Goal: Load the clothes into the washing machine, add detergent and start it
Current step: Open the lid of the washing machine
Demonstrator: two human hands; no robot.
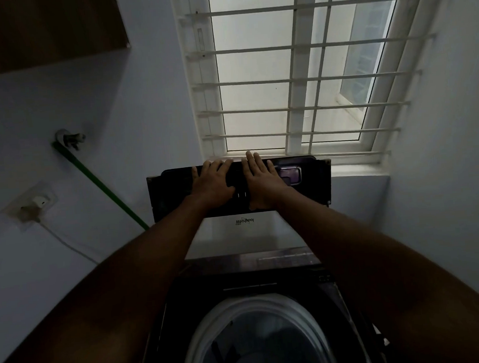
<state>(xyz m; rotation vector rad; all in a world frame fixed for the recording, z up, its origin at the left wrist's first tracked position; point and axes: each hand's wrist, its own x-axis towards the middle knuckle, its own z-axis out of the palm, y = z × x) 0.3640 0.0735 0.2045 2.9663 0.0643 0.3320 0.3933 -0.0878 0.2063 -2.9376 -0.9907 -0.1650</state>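
Reaching up and forward, we have both hands flat on the raised lid [173,195] of the top-loading washing machine [353,295]. Our left hand [212,185] and right hand [263,183] lie side by side, fingers straight and spread against the dark panel, fingertips at its top edge, pinching nothing. The two thumbs nearly meet at the lid's middle.

Only the head view is given. The lid stands nearly upright, its long axis running left to right across our palms, its hinge line below our wrists. Directly below the grip and toward our body, between our forearms, lies the open drum [256,340], ringed by a pale rim. Something dark sits inside; whether it is clothes we cannot tell in this dim light. No detergent container is visible.

Just beyond our fingertips stands the barred window [296,79], its sill almost touching the lid's top edge, so there is little room to push the lid farther back. The free path is down and toward us, over the drum. Both hands are equally near the lid; neither has an advantage. To the left of the grip a green hose [104,189] runs down from a wall tap [70,138], with a plug and socket [34,204] farther left, all well apart from the lid's swing.
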